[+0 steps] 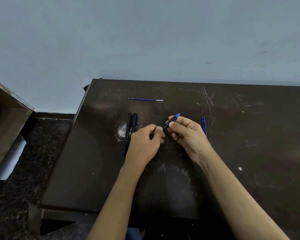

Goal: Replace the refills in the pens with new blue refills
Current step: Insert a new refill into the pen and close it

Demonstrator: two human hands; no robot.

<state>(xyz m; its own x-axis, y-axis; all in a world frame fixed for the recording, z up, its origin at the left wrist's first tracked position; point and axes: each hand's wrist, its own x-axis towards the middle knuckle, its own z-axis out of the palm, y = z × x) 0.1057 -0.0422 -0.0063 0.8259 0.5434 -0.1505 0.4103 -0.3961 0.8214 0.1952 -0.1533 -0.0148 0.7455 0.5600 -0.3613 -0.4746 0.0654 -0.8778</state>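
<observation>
"Head view: what could go wrong from here?"

"The right hand (187, 134) has its fingers (171, 117) clamped round the pen (171, 122), held above the counter (249, 135) with the blue end up and away. The left hand (144, 144) pinches the pen's lower end. If that end comes free with a jerk, I'd expect a small part or the inner refill to drop and roll. A loose pinch could also just slip."

"What else is around?"

"Two refills (204, 125), which I take to be new, lie just right of the right fingers, close enough for the wrist to knock. Two more pens (131, 123) lie side by side left of the left fingers, partly hidden by that hand. One single refill (145, 99) lies well beyond both. Nothing sits between the fingers and the two refills"
</observation>
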